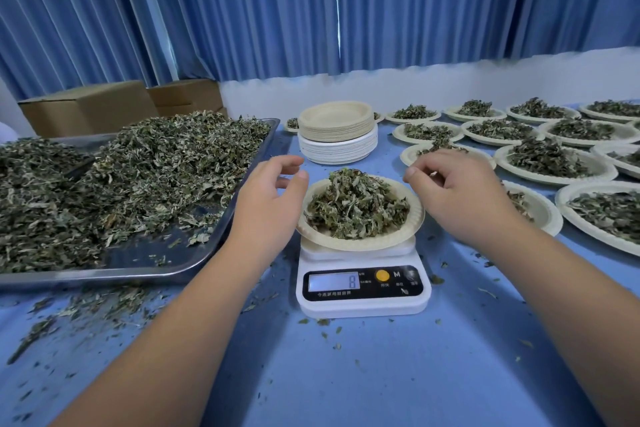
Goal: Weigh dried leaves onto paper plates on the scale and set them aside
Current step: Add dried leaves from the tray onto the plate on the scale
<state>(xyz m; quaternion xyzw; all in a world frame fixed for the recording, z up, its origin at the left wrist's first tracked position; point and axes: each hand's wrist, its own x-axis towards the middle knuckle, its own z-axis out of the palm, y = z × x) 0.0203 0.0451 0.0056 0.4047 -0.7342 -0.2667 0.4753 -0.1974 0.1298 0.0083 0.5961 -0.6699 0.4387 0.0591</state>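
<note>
A white kitchen scale [363, 302] stands in the middle of the blue table with a lit display. On it sits a paper plate [408, 232] heaped with dried leaves [356, 210]. My left hand [273, 191] hovers just left of the plate, fingers loosely curled and holding nothing. My right hand [457, 194] hovers at the plate's right rim, fingers relaxed and empty. A large metal tray [152, 263] at the left holds a big pile of loose dried leaves [131, 177].
A stack of empty paper plates [337, 130] stands behind the scale. Several filled plates [550, 163] cover the table to the right. Cardboard boxes [90, 107] sit at the back left before blue curtains. Leaf crumbs litter the table near the tray.
</note>
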